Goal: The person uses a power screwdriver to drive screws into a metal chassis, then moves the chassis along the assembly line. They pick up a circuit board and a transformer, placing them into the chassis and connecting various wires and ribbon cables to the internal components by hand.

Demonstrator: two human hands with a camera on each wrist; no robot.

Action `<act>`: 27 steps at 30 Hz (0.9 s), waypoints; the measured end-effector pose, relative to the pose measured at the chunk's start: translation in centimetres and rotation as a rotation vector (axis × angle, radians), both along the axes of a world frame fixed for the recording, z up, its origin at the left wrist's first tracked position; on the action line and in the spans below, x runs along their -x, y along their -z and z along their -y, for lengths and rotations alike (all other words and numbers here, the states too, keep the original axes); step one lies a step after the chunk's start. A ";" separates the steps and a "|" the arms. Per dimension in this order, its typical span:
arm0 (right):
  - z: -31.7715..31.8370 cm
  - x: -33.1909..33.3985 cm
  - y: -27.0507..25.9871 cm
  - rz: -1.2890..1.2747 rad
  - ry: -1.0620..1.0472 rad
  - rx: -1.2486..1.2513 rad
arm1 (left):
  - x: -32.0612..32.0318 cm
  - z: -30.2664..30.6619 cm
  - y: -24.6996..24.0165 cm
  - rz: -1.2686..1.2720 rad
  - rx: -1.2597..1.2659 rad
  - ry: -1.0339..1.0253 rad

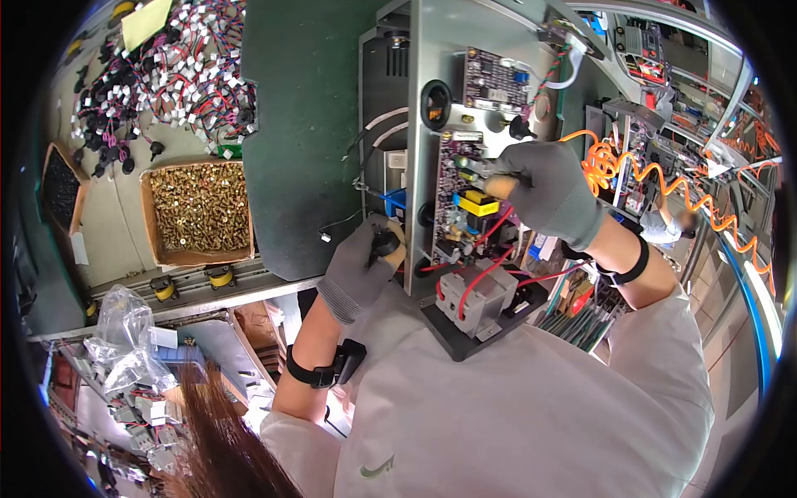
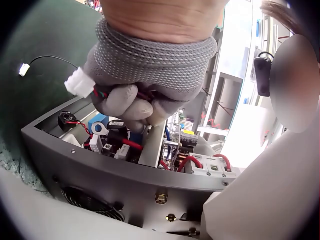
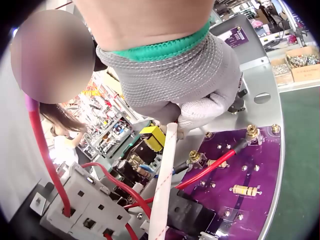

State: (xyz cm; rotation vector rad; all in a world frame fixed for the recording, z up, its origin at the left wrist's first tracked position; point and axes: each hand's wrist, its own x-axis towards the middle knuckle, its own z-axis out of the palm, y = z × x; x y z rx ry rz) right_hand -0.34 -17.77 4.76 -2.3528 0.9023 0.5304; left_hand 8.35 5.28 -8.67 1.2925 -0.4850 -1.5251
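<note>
My gloved left hand (image 1: 359, 264) grips a wire lead at the metal case's near left side. A white plug (image 2: 80, 82) and red and green wires stick out of the curled fingers, and a round black part (image 1: 384, 242) shows at the fingertips. The thumb is right at the top edge of the upright metal panel (image 2: 154, 145). On the panel's other side, my gloved right hand (image 1: 552, 187) is curled over the circuit board (image 1: 455, 178), near a yellow transformer (image 1: 477, 203). In the right wrist view its fingertips pinch the end of a white tube (image 3: 164, 185).
Thick red wires (image 1: 502, 220) run to a pale grey block (image 1: 480, 299) at the case's near end. A box of brass screws (image 1: 199, 207) and a heap of plugged wire leads (image 1: 187, 75) lie left. A coiled orange hose (image 1: 606, 162) hangs right.
</note>
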 end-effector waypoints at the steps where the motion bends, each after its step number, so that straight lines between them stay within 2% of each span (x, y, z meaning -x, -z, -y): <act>1: -0.3 0.0 0.0 0.000 0.008 0.034 | -0.1 0.1 -0.1 -0.016 0.006 -0.028; 3: -0.4 0.2 0.2 0.042 0.066 0.027 | -0.6 0.3 -0.8 -0.017 0.018 -0.042; 5: -0.1 0.4 0.0 0.012 0.006 0.148 | -1.8 0.9 -2.5 0.248 -0.057 -0.120; 7: 0.6 0.5 -0.7 0.006 0.043 0.119 | -2.9 0.7 -3.5 0.271 -0.041 -0.163; 9: 1.1 0.8 -1.4 0.140 0.075 -0.095 | -4.3 0.8 -6.2 0.159 -0.061 -0.292; 11: 0.7 0.4 -2.9 0.242 0.039 -0.113 | -4.7 1.4 -9.3 0.210 0.007 -0.278; 13: -0.3 -0.3 -4.3 0.506 0.015 -0.245 | -4.6 2.0 -11.9 0.171 0.080 -0.209; 14: -0.4 -0.7 -5.8 0.419 -0.123 -0.260 | -4.8 2.4 -13.2 0.174 0.088 -0.113; 15: -0.8 -0.9 -6.2 0.444 -0.118 -0.250 | -4.5 2.9 -14.2 0.154 0.093 -0.083; 18: -2.0 -1.2 -6.2 0.721 -0.372 -0.230 | -3.9 3.5 -14.5 0.174 0.184 -0.001; 20: -2.1 -0.8 -6.1 0.726 -0.384 -0.219 | -3.2 3.5 -13.9 0.272 0.292 0.056; 21: -2.2 -0.7 -6.3 0.718 -0.397 -0.222 | -3.1 3.6 -14.1 0.283 0.299 0.060; 22: -2.2 -0.5 -6.9 0.712 -0.406 -0.193 | -2.9 3.6 -14.3 0.398 0.264 0.109; 23: -2.1 -0.1 -6.9 0.722 -0.411 -0.184 | -2.7 3.6 -14.5 0.514 0.228 0.155; 24: -1.8 0.4 -6.7 0.706 -0.359 -0.072 | -2.1 3.3 -13.9 0.464 0.293 -0.001; 25: -1.5 0.8 -6.7 0.690 -0.303 0.039 | -2.0 3.0 -13.5 0.474 0.301 0.000; 26: -1.3 1.1 -7.3 0.649 -0.218 0.057 | -1.9 2.9 -13.3 0.489 0.302 -0.007; 27: -1.2 1.6 -7.6 0.659 -0.218 0.069 | -1.9 2.9 -13.5 0.505 0.306 -0.015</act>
